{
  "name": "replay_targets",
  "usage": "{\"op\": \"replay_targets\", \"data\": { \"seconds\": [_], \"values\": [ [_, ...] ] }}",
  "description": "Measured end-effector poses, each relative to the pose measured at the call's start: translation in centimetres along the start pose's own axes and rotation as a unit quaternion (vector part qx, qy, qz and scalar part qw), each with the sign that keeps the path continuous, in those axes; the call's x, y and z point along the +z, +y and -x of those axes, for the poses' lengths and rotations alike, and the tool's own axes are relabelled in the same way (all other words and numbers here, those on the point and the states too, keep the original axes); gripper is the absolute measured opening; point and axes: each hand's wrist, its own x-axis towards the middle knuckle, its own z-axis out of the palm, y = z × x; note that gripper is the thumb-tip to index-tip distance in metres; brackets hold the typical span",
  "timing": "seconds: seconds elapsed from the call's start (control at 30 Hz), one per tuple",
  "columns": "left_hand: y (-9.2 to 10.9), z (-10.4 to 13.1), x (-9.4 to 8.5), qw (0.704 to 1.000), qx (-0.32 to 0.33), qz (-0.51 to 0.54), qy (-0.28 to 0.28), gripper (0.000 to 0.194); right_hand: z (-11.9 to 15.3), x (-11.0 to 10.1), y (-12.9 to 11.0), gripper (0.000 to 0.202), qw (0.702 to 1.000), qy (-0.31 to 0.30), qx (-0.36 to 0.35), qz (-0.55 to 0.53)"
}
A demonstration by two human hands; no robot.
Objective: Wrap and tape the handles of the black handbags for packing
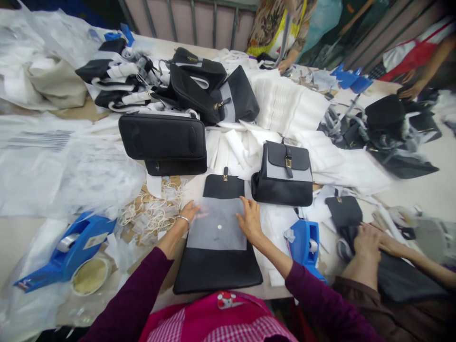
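In front of me a black bag [219, 270] lies flat, its flap [223, 186] with a gold clasp pointing away. A grey translucent sheet [204, 236] covers its upper part, with a small white round spot in the middle. Beside the sheet's upper left edge is my left hand [188, 213], wearing a bracelet; its fingers are partly smeared but look apart. At the upper right edge my right hand [252, 223] touches the sheet, thumb and index finger spread. Neither hand visibly grips anything.
Blue tape dispensers [83, 240] [303, 242] flank the bag. A tape roll [90, 275], tangled white strings [153, 216] and finished-looking bags [164, 140] [288, 173] lie around. A co-worker's hands [368, 242] handle another black bag at right. White padding sheets [288, 102] are piled behind.
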Motion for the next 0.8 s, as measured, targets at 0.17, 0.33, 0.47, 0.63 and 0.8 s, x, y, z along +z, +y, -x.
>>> {"op": "replay_targets", "data": {
  "seconds": [0.17,0.33,0.47,0.63,0.8],
  "values": [
    [-0.5,-0.9,-0.3,1.0,-0.025,-0.009,0.002,0.019,1.6,-0.9,2.0,0.07,0.98,-0.039,0.093,-0.174],
    [-0.9,-0.9,-0.4,0.999,-0.022,-0.044,0.016,0.02,2.8,-2.1,1.0,0.064,0.999,-0.012,0.044,-0.02],
    [-1.2,-0.9,-0.2,0.995,0.007,-0.089,0.034,0.024,1.8,-2.3,-2.8,0.056,0.985,-0.007,-0.116,0.125],
    [-1.4,-1.1,0.0,0.981,0.059,-0.166,0.075,0.021,0.3,1.3,-5.3,0.042,0.953,-0.106,-0.267,0.095],
    [-1.7,-0.7,0.1,0.962,0.084,-0.235,0.107,0.015,0.5,4.0,-2.1,0.053,0.957,-0.11,-0.232,0.133]
  ]
}}
